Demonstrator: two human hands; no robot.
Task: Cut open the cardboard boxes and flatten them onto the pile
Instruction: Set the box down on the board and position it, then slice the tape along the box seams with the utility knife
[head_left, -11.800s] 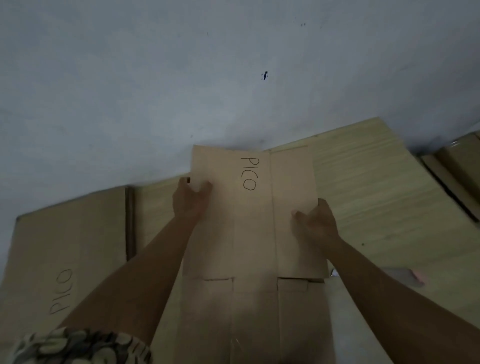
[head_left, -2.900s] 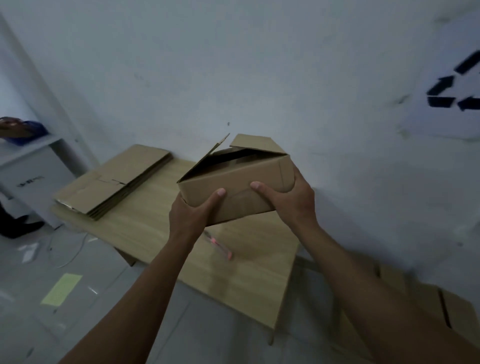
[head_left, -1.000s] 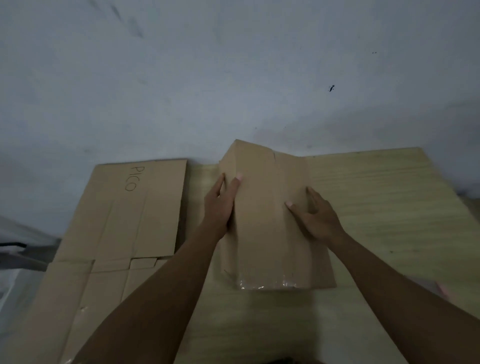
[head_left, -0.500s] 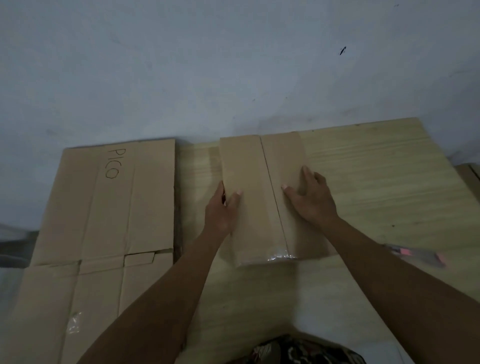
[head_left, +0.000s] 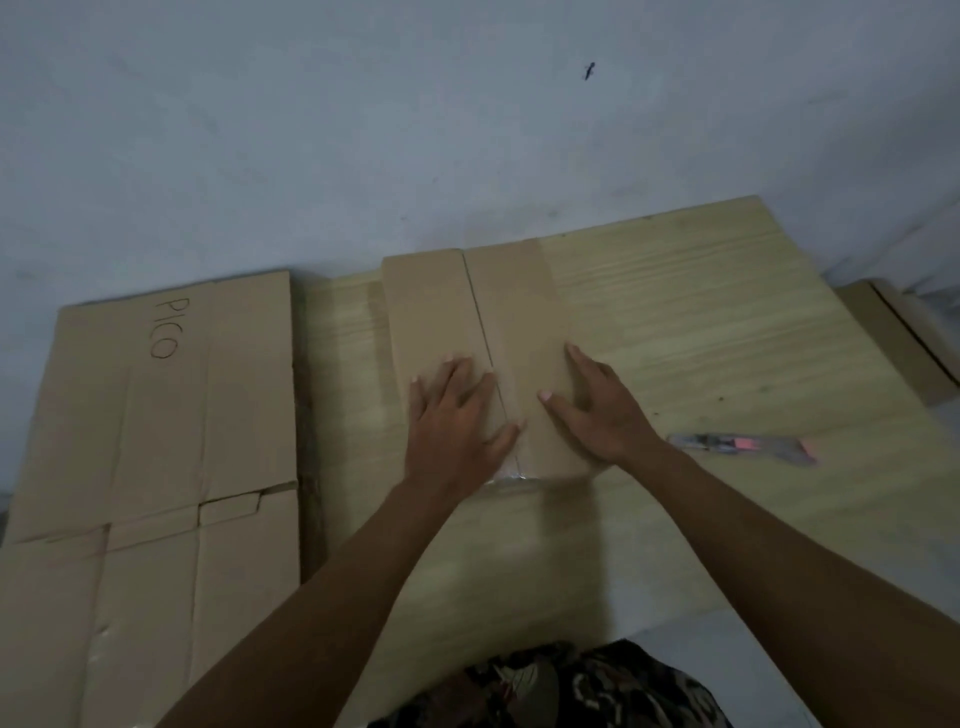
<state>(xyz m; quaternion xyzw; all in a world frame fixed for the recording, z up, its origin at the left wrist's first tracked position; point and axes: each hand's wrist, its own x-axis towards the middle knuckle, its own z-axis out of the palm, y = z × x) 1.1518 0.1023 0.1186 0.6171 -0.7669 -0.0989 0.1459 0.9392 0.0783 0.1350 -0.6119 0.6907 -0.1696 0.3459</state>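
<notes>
Under your palms lies a matt brown corrugated-cardboard box (head_left: 467, 322), its near end sealed with glossy clear tape (head_left: 511, 479). The pale wood-grain tabletop (head_left: 701, 332) looks smooth, with a slight sheen. At your left, the flattened brown cardboard pile (head_left: 156, 467) is equally matt. The grey wall (head_left: 363, 130) appears dull and slightly mottled.
</notes>
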